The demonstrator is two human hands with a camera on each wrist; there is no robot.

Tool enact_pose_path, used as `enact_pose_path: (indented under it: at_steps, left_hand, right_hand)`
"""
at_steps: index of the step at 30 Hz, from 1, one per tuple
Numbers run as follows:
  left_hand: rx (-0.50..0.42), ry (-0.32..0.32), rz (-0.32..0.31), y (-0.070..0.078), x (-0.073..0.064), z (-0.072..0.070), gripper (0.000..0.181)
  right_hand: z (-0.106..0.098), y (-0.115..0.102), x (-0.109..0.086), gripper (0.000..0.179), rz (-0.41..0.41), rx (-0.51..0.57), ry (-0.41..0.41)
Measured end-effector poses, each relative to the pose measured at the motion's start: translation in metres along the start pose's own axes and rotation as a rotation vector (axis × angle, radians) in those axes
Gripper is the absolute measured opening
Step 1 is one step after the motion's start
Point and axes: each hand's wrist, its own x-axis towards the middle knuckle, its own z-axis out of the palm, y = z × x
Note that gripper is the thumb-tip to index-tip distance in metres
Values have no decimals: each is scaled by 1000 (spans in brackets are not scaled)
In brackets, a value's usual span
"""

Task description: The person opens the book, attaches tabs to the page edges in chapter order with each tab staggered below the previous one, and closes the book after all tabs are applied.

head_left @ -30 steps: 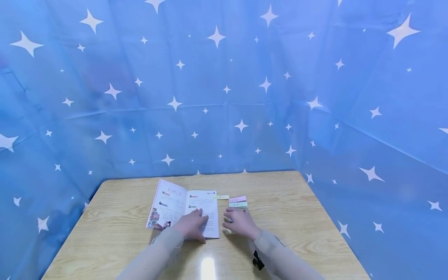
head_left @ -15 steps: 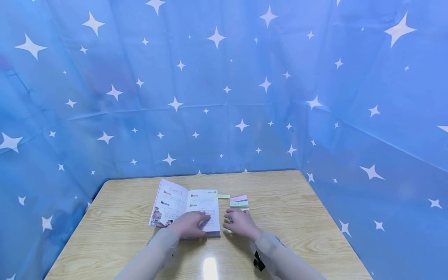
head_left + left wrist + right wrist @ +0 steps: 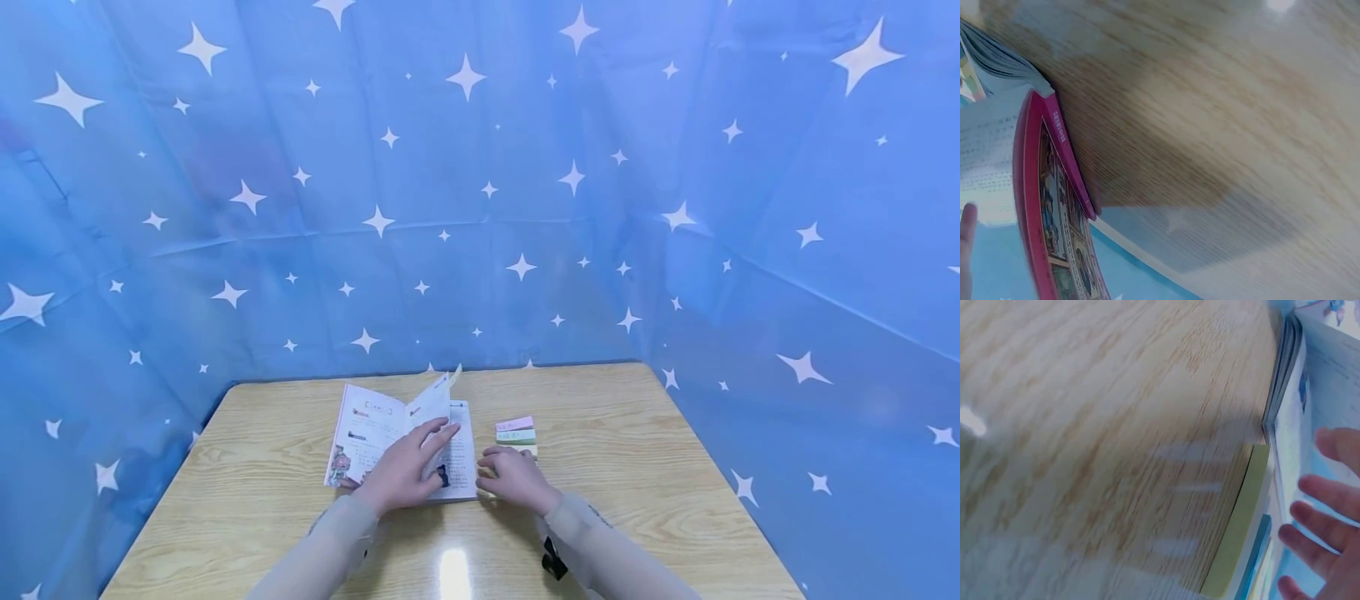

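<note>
Now the page [image 3: 431, 402] has lifted.
Left hand [image 3: 407, 468], fingers extended, spreads across it; right hand [image 3: 516, 479], relaxed, partly hides sticky notes [image 3: 516, 434].

A page [image 3: 429, 403] with a yellow tab [image 3: 456, 376] has lifted.

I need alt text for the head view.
A person's left hand is over an open book with one page raised; the right hand is beside it, near coloured strips on a wooden table. Behind is a blue starry backdrop.
</note>
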Motion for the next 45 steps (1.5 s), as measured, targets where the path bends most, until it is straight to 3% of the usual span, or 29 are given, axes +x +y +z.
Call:
enact_pose_path:
  at_steps: [5,9,17,24,32,39,45]
  left_hand:
    - [38,117,11,-2,-3,-1,86]
    - [133,188,40,-4,-6,1,81]
    - [387,210,103,5,-10,-5,85]
    - [640,74,116,16,-12,-14,98]
    - [915,-66,-45,41,-8,-29,77]
    - [1045,-239,-128,49,-4,-28,50]
    - [1106,-390,-170,50,-5,-21,42]
  right_hand:
    - [4,-7,3,34,2,17,-21]
    - [8,-14,5,33,-34,-1,-35]
    - [14,-26,6,34,-57,-40,-70]
    - [18,-27,5,36,-48,-52,-89]
    - [17,-27,4,37,-61,-62,-66]
    - [20,-28,7,36,-118,-41,-44]
    - [24,-36,8,40,-183,-52,-31]
